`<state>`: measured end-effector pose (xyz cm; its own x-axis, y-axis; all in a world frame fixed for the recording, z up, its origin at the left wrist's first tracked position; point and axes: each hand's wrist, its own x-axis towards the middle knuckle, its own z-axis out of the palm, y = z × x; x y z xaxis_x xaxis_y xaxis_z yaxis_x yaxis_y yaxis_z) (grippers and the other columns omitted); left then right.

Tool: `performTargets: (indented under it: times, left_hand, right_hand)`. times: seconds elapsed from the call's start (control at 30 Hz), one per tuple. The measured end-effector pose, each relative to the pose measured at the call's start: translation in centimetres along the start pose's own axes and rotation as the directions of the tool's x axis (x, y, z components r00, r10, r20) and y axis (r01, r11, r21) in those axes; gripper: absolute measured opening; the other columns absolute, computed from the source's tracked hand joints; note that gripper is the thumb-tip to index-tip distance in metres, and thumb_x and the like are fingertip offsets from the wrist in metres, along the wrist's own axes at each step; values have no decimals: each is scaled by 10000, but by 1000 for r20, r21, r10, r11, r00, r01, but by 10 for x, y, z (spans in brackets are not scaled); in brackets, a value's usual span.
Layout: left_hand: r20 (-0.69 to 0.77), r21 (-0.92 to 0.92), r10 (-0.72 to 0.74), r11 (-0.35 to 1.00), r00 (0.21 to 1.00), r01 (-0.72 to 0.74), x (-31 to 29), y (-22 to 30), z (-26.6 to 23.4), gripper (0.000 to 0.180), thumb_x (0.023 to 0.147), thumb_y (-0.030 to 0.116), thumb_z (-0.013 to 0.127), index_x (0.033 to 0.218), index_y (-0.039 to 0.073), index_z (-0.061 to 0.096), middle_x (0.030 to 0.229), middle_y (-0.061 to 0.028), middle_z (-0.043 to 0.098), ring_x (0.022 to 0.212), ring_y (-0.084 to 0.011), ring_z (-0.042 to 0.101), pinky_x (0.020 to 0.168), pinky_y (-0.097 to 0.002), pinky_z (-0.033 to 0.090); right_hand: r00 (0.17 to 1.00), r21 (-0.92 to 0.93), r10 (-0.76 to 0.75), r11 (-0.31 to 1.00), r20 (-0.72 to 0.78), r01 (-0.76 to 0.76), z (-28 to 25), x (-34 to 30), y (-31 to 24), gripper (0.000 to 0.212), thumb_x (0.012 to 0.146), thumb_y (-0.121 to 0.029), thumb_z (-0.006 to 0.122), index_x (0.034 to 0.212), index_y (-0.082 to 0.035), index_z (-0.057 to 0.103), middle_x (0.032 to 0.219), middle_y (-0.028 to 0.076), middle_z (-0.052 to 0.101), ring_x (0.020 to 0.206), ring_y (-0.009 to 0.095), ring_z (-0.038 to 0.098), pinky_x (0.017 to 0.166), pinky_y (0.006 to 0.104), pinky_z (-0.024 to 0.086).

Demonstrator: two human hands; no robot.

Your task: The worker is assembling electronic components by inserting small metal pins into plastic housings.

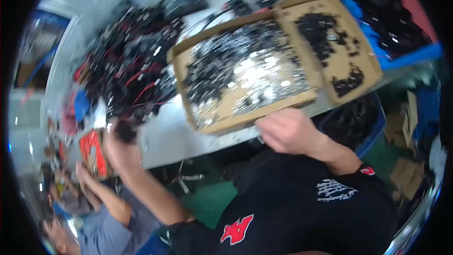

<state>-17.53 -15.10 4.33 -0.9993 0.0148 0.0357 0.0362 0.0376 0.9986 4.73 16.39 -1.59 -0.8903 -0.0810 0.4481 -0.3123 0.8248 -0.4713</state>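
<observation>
At the table's left front edge is my left hand (120, 148), blurred, its fingers curled about a dark clump (125, 132) whose kind I cannot make out. My right hand (288, 131) is closed in a pinch just in front of the near wall of a shallow cardboard tray (255, 119). What its fingers hold, if anything, is hidden. Many small shiny metal and black pieces (245, 66) cover the tray's bottom. Beyond my left hand spreads a big heap of black parts with red wires (137, 61).
A second cardboard tray (373, 61) with small black pieces adjoins on the right. Farther right stands a blue-lined bin (410, 56) of black parts; another blue bin (377, 134) sits below the table edge. At left, a co-worker (106, 226) reaches toward a box of orange-red items (93, 151).
</observation>
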Motion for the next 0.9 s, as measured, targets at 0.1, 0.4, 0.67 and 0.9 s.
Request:
performTargets:
  times: [0.1, 0.4, 0.67, 0.9]
  left_hand:
    - [131, -200, -176, 959, 976, 199, 91, 35, -43, 191, 905, 236, 593, 986, 65, 618, 876, -56, 640, 781, -182, 626, 597, -325, 480]
    - [-106, -308, -289, 919, 951, 245, 240, 54, -38, 273, 902, 236, 580, 1087, 38, 613, 1091, -76, 620, 991, -240, 588, 792, -420, 543]
    - [-212, 573, 565, 733, 797, -368, 166, 35, -3, 347, 879, 233, 632, 1092, -40, 649, 963, -121, 680, 844, -234, 630, 791, -338, 491]
    - [356, 649, 589, 402, 725, -646, -89, -43, 88, 90, 835, 5, 637, 925, 6, 635, 787, -122, 621, 664, -234, 598, 626, -320, 491]
  right_hand:
    - [1000, -78, 23, 997, -20, -25, -11, -7, 8, 178, 715, -127, 704, 866, -67, 630, 739, 51, 584, 643, 219, 604, 572, 330, 474]
    - [881, -331, 304, 841, -363, -427, -104, -14, 118, 108, 783, -152, 649, 829, -55, 662, 769, 121, 640, 711, 319, 637, 618, 412, 505]
    - [487, -511, 601, 147, -634, -847, -214, -14, 263, 418, 800, -351, 694, 1031, -7, 637, 1055, 198, 637, 944, 361, 648, 821, 458, 532]
    - [308, -473, 797, 31, -520, -880, -234, 8, 292, 334, 744, -182, 668, 1040, -32, 708, 1092, 233, 667, 1021, 364, 662, 854, 448, 545]
